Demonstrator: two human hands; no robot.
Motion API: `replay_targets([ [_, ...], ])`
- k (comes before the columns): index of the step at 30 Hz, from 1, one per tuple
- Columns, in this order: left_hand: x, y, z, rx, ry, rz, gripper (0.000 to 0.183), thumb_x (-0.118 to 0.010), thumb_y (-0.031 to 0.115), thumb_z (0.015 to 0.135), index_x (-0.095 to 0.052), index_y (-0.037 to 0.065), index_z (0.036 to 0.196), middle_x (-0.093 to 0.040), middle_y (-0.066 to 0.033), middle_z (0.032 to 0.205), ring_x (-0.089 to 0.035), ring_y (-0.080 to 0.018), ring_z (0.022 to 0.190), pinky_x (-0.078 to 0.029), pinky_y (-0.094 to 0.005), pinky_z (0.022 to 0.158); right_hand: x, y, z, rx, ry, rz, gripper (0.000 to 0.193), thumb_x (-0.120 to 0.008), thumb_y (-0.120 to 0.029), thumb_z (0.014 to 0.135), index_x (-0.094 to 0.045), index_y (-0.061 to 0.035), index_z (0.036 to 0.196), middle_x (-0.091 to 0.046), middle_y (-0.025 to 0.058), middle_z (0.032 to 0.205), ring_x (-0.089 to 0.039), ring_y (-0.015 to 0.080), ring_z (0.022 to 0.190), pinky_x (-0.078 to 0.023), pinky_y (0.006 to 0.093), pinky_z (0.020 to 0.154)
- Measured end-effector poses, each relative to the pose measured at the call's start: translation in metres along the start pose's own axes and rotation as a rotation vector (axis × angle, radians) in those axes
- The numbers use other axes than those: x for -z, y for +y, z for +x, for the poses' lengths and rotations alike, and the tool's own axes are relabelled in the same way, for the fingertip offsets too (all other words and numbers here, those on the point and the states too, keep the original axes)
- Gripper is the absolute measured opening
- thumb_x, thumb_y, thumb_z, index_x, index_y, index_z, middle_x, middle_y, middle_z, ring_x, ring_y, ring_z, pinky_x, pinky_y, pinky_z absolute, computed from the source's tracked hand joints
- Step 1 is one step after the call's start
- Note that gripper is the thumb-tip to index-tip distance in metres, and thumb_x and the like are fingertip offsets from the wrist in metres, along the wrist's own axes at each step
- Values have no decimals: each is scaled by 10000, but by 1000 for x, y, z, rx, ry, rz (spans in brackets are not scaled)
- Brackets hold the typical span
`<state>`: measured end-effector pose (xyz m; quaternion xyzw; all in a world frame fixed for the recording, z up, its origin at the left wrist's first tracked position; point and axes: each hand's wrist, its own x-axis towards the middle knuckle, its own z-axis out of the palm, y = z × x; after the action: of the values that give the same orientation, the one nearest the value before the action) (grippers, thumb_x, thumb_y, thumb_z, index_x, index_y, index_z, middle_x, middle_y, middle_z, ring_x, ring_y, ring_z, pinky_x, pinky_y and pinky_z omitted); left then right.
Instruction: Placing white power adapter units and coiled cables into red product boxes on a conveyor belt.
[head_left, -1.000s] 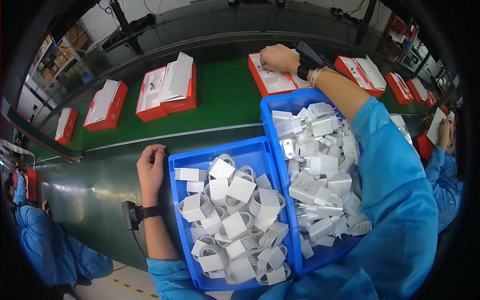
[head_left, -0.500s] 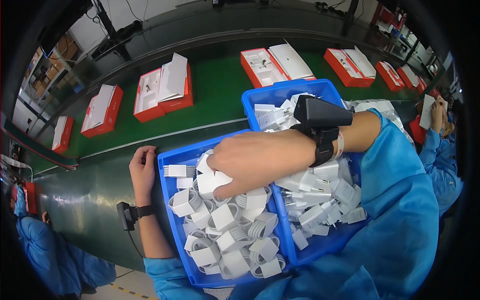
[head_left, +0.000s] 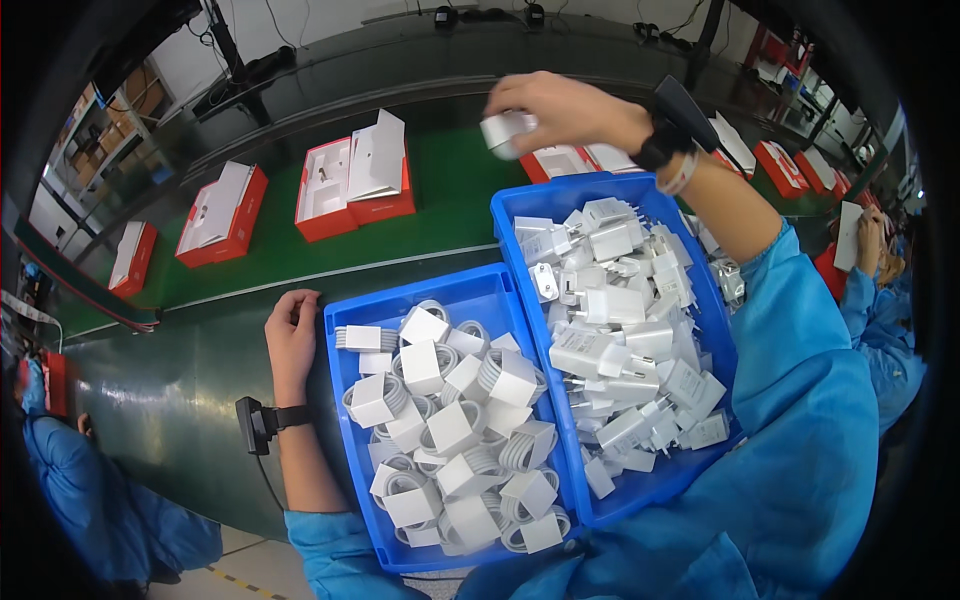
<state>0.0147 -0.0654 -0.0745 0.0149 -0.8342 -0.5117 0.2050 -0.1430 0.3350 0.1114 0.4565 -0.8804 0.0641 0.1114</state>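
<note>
My right hand [head_left: 560,108] is raised over the green belt, closed on a coiled white charging cable [head_left: 503,132] in a white paper wrap. Just beyond it and below, a red box [head_left: 553,164] is partly covered by the hand and a tray. My left hand [head_left: 292,325] rests on the dark table, fingers curled in with nothing seen in them. Beside it stands a blue tray [head_left: 333,375] full of wrapped white cables [head_left: 452,428]. Another blue tray [head_left: 508,225], to its right, is heaped with white plug adapters [head_left: 590,352].
Opened red boxes with white inserts, such as a larger one [head_left: 352,180] and another [head_left: 222,215], line the green belt [head_left: 440,190]. Co-workers in blue sit at the far left [head_left: 100,490] and far right [head_left: 880,330]. Clear plastic bags [head_left: 728,278] lie right of the adapter tray.
My right hand has lifted out of the cable tray with a cable and moved up and away over the belt. The red boxes have shifted a little rightward. My left hand stays put.
</note>
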Motion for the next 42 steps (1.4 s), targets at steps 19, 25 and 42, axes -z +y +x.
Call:
replay_targets([
  [19, 0, 1, 0, 54, -13, 17, 160, -586, 145, 948, -676, 16, 980, -604, 19, 750, -502, -45, 661, -414, -212, 602, -45, 92, -66, -125, -427, 15, 428, -740, -171, 707, -706, 2, 1097, -642, 177, 1131, -623, 307, 1030, -491, 372, 890],
  [25, 0, 1, 0, 20, -5, 22, 161, -584, 142, 944, -675, 15, 980, -593, 24, 733, -492, -43, 653, -411, -212, 601, -52, 100, -80, -288, -383, 77, 338, -726, -135, 731, -703, -1, 1041, -686, 140, 957, -661, 287, 897, -516, 361, 795],
  [42, -2, 3, 1, -7, -5, 25, 166, -584, 140, 955, -668, -3, 977, -608, 13, 752, -512, -43, 663, -417, -212, 599, 0, -6, -109, 395, -461, -183, 392, -605, -16, 810, -588, -75, 1197, -595, 59, 1218, -538, 226, 1148, -459, 365, 939],
])
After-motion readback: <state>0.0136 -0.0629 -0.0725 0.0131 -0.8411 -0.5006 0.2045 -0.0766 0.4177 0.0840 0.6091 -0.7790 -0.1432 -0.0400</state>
